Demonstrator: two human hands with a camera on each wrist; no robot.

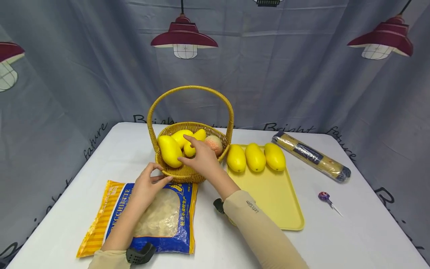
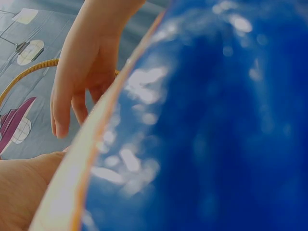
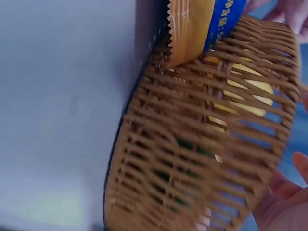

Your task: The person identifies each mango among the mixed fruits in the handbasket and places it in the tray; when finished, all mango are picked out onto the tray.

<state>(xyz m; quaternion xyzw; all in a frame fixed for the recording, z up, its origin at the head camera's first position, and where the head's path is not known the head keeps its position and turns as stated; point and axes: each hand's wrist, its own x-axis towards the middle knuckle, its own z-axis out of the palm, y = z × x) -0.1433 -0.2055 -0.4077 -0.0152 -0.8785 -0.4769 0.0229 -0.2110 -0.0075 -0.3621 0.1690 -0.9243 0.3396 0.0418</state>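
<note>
A woven basket (image 1: 183,173) with a tall arched handle stands at the back middle. At its front left rim, my left hand (image 1: 147,186) pinches the edge between thumb and fingers. My right hand (image 1: 203,158) reaches over the basket, thumb and fingers spread, the thumb tip close beside a yellow mango (image 1: 170,151); whether they touch is unclear. More yellow fruit (image 1: 181,137) and a pinkish round fruit (image 1: 214,145) lie in the basket, partly hidden by that hand. Through the weave (image 3: 207,134) in the right wrist view, yellow and something dark green show.
A blue and orange pasta bag (image 1: 161,220) lies flat in front of the basket, under my left forearm. To the right, a yellow tray (image 1: 272,201) bears three mangoes (image 1: 255,157) along its back. Farther right are a long noodle pack (image 1: 310,156) and a lollipop (image 1: 324,197).
</note>
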